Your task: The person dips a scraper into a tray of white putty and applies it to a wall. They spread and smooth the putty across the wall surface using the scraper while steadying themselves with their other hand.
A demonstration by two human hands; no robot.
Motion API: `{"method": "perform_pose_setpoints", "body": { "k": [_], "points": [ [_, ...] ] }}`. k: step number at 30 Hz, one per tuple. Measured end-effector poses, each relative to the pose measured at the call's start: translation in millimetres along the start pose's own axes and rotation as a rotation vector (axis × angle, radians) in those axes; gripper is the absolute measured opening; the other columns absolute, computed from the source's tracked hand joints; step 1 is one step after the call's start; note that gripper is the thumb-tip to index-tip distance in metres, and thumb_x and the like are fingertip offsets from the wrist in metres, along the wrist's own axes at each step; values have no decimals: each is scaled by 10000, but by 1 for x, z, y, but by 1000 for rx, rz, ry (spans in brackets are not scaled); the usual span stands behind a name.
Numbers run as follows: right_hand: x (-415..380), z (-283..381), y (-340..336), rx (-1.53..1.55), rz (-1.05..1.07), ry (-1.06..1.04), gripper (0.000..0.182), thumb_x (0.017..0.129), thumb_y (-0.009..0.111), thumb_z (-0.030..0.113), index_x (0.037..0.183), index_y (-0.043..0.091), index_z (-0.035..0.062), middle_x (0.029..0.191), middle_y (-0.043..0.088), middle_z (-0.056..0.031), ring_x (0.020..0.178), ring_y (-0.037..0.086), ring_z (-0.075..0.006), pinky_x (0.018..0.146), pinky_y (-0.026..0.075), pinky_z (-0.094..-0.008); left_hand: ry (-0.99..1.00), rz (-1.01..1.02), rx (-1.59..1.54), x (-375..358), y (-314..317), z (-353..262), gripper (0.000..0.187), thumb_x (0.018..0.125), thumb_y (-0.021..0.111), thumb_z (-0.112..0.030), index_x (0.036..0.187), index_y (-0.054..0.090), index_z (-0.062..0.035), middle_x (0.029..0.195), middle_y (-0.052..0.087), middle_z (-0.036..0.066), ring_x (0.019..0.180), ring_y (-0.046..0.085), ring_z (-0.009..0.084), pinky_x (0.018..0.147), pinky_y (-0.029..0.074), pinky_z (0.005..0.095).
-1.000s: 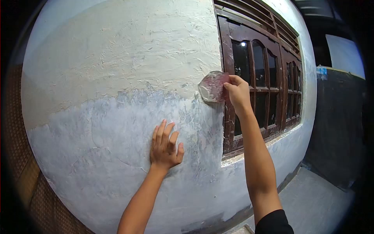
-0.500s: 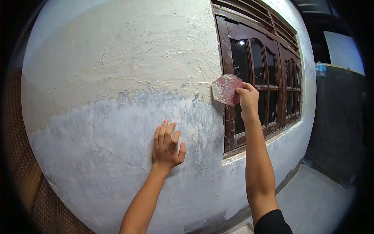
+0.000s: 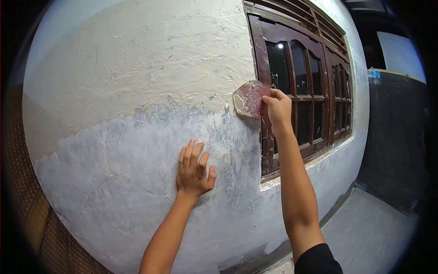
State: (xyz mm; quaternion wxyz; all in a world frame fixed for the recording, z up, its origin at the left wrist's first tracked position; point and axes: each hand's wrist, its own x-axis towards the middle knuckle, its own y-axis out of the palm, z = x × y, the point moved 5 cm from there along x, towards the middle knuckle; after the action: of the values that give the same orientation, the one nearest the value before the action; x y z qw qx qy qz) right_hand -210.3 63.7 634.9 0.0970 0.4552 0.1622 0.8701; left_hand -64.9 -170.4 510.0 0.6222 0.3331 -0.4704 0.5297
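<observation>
Nearest the viewer, a black sleeve point(image 3: 318, 260) enters at the lower right of the frame, with the right forearm point(image 3: 297, 182) rising from it. The left forearm point(image 3: 165, 235) enters at the bottom, left of centre.

The left hand point(image 3: 193, 172) is just below the centre of the frame, released, its fingers spread and pointing up, laid against the wall point(image 3: 141, 155). Full palm contact cannot be confirmed, as only the back of the hand shows. The right hand point(image 3: 279, 111), right of centre, grasps a scraper point(image 3: 249, 100) by its right-hand end, between thumb and fingers.

The scraper is reddish, roughly many-sided, and smeared with pale paste. It is located slightly above and right of centre, at the wall beside the window point(image 3: 310, 97), overlapping the window's left frame in view. Whether its whole left edge touches the wall cannot be determined.

The wall carries a rough cream coat point(image 3: 150, 55) across the upper part, ending in a ragged border above a blue-grey surface point(image 3: 91, 192). A dark patch point(image 3: 244, 259) marks the wall's foot at bottom centre.

The window, upper right, is of dark brown wood with arched upper panes point(image 3: 301, 71) and slats point(image 3: 331, 29) above. Its lower ledge point(image 3: 315, 160) is pale and uneven.

Woven panelling point(image 3: 16, 146) runs along the left edge of the frame. A grey floor point(image 3: 369, 228) occupies the lower right. Beyond it, at far right, stands a dark board point(image 3: 392, 141) bearing blue tape point(image 3: 374, 74) at its top corner. A pale sheet point(image 3: 400, 55) shows above the board.
</observation>
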Motion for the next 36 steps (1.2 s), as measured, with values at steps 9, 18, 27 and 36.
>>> {"method": "perform_pose_setpoints", "body": {
  "k": [9,18,27,36],
  "points": [
    [-10,-1,-2,-38,77,1,290,779,633,9,1059,670,-55,912,697,-88,804,637,-139,730,495,-269,2,7,2,-1,0,-1,450,781,545,-219,1196,408,-109,1296,497,152,1297,411,388,1078,297,548],
    [-7,-11,-4,-38,-10,-25,254,775,629,7,1016,689,-46,887,696,-78,792,632,-139,729,484,-260,1,12,-4,-1,0,0,455,783,549,-216,1202,404,-111,1298,498,153,1305,403,389,1088,285,548],
    [-10,-11,-3,-28,-16,18,284,784,635,0,1061,673,-49,914,702,-78,801,634,-149,759,487,-272,9,4,-15,0,0,-1,458,784,556,-212,1203,404,-107,1314,491,156,1308,400,389,1084,290,539],
    [-14,-2,-2,206,-9,36,285,788,590,-14,1057,654,-84,925,690,-111,804,636,-149,738,503,-286,14,2,-5,0,0,-1,468,769,558,-203,1202,407,-109,1301,500,157,1303,405,391,1074,305,539]
  ]
}}
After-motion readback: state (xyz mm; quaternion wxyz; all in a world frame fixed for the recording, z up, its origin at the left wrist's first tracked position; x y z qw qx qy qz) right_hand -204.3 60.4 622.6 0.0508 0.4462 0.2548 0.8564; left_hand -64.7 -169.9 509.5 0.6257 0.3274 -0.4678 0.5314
